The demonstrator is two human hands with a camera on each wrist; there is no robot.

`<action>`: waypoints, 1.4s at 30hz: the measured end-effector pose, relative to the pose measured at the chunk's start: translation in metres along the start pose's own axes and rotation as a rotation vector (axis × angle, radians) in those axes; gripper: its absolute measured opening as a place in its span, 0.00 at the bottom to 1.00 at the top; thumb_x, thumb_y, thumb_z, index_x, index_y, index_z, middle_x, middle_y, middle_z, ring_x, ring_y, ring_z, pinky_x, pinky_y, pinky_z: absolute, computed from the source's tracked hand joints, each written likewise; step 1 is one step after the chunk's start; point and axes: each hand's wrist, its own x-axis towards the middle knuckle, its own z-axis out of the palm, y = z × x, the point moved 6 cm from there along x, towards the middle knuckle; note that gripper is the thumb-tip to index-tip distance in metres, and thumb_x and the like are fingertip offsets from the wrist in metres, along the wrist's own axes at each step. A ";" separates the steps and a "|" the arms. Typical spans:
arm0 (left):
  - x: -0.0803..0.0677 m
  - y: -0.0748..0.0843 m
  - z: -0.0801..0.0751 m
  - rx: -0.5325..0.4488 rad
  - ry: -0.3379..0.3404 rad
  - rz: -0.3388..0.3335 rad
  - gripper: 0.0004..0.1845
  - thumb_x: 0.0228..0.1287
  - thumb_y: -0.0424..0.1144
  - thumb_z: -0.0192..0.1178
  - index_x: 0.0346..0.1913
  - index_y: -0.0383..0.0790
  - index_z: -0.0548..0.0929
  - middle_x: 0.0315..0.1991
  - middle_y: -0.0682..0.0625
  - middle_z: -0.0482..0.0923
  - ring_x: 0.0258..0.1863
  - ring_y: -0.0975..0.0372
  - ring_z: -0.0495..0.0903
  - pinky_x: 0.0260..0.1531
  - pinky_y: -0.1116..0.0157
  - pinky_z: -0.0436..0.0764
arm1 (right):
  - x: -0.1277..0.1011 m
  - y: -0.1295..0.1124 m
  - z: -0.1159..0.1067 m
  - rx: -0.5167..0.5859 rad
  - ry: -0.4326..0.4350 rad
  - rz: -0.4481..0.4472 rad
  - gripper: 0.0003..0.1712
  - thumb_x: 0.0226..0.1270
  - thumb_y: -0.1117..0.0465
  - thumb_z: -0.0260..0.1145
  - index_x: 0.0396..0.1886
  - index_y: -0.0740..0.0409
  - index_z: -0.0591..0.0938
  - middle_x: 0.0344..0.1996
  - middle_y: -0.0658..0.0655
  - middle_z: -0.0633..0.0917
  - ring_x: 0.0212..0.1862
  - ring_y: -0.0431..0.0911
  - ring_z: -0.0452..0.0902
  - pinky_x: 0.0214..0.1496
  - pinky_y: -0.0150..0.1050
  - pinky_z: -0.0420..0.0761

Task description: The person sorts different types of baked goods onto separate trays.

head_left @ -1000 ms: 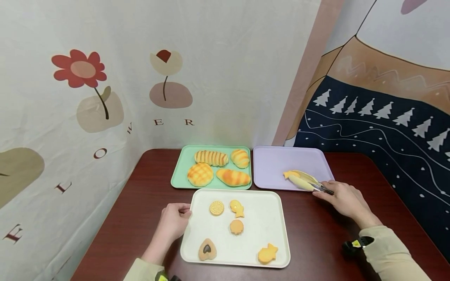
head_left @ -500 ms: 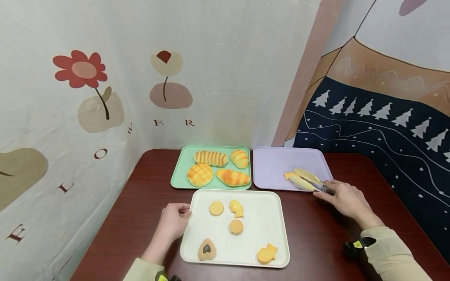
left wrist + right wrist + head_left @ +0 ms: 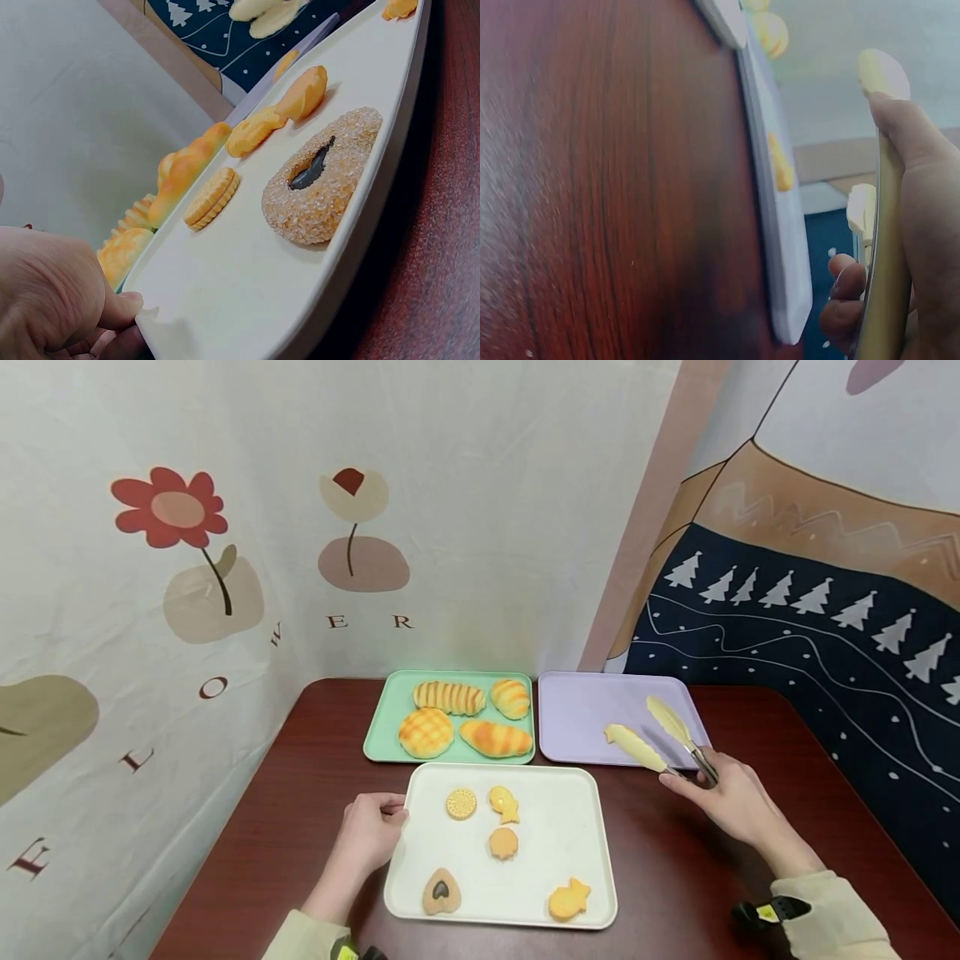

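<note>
My left hand [image 3: 371, 831] grips the left rim of the white tray [image 3: 517, 893], thumb on top in the left wrist view. The tray carries a sugar-coated heart-shaped biscuit [image 3: 322, 180] with a dark centre, a round biscuit [image 3: 461, 804], a scalloped biscuit [image 3: 503, 843] and two fish-shaped biscuits [image 3: 568, 900]. My right hand [image 3: 738, 802] holds food tongs [image 3: 637, 748] with cream tips, their arms spread apart over the lilac tray [image 3: 577, 714]. On that tray lies an orange biscuit [image 3: 780, 161], mostly hidden behind a tong arm in the head view.
A green tray [image 3: 381, 731] with several breads, among them a striped roll [image 3: 450, 697] and a round bun [image 3: 426, 732], stands at the back left beside the lilac tray. A dark red wooden table [image 3: 300, 777] lies beneath, with printed curtains [image 3: 480, 527] behind.
The tongs have spread apart and let go of the orange biscuit; their far arm has swung up and right. My left hand and the white tray stay put.
</note>
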 end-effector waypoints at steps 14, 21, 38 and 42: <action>0.000 0.000 -0.001 0.004 0.000 -0.004 0.10 0.69 0.29 0.66 0.49 0.33 0.91 0.35 0.51 0.88 0.36 0.59 0.86 0.39 0.57 0.85 | -0.031 -0.057 -0.007 0.016 -0.003 -0.079 0.34 0.63 0.34 0.76 0.46 0.56 0.76 0.35 0.59 0.76 0.32 0.49 0.70 0.25 0.39 0.70; 0.000 0.000 0.000 0.001 -0.007 -0.007 0.10 0.69 0.29 0.67 0.49 0.33 0.91 0.35 0.51 0.88 0.36 0.59 0.86 0.38 0.58 0.85 | -0.044 -0.069 -0.003 0.070 -0.015 -0.079 0.41 0.63 0.34 0.77 0.59 0.60 0.75 0.33 0.56 0.78 0.30 0.46 0.70 0.27 0.38 0.71; -0.005 0.001 -0.003 0.019 -0.007 -0.011 0.10 0.69 0.29 0.67 0.49 0.33 0.91 0.35 0.51 0.88 0.37 0.58 0.86 0.40 0.56 0.85 | -0.054 -0.099 0.025 0.098 -0.124 -0.153 0.45 0.55 0.31 0.81 0.56 0.57 0.74 0.28 0.50 0.74 0.24 0.37 0.67 0.22 0.34 0.70; -0.004 0.002 -0.003 0.019 -0.005 -0.007 0.10 0.69 0.29 0.67 0.49 0.33 0.91 0.36 0.51 0.88 0.38 0.58 0.87 0.41 0.55 0.85 | -0.056 -0.108 0.034 0.102 -0.174 -0.222 0.41 0.55 0.33 0.81 0.54 0.56 0.76 0.28 0.47 0.75 0.22 0.35 0.67 0.20 0.33 0.70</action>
